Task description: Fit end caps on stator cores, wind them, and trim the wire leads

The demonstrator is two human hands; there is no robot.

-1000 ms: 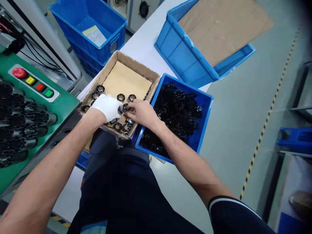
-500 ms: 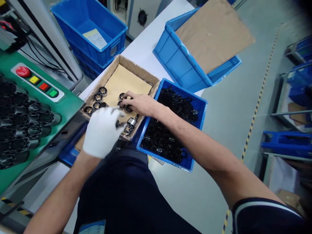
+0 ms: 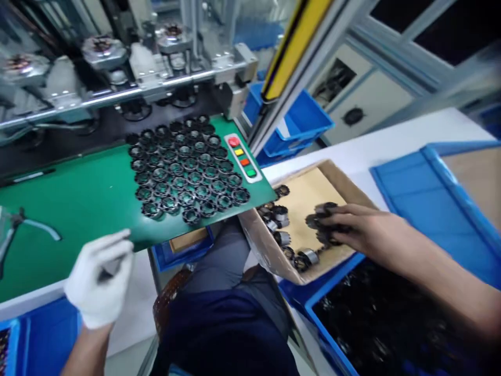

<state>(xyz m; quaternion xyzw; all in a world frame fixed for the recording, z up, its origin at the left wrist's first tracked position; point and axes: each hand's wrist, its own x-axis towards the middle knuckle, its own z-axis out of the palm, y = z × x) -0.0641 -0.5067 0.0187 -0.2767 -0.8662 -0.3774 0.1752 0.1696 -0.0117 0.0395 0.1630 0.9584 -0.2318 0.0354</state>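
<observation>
My left hand (image 3: 99, 277), in a white glove, hovers over the near edge of the green work surface (image 3: 78, 203). Its fingers are curled round a small dark part that I can barely make out. My bare right hand (image 3: 358, 230) reaches into the cardboard box (image 3: 309, 198) and its fingers close over a cluster of black ring parts (image 3: 323, 222). More black ring parts (image 3: 279, 216) lie loose along the box's left side. A dense group of the same black ring parts (image 3: 186, 167) stands on the green surface.
A button panel (image 3: 242, 156) with red, yellow and green buttons edges the green surface. Machinery (image 3: 129, 68) with metal fixtures runs behind it. Pliers (image 3: 23, 227) lie at far left. A blue bin of black parts (image 3: 371, 324) sits at lower right, with other blue bins (image 3: 438, 203) beyond.
My view has swung left toward the machine. My left hand pulled out of the box and moved left over the green surface. My right hand stays in the box on the ring parts.
</observation>
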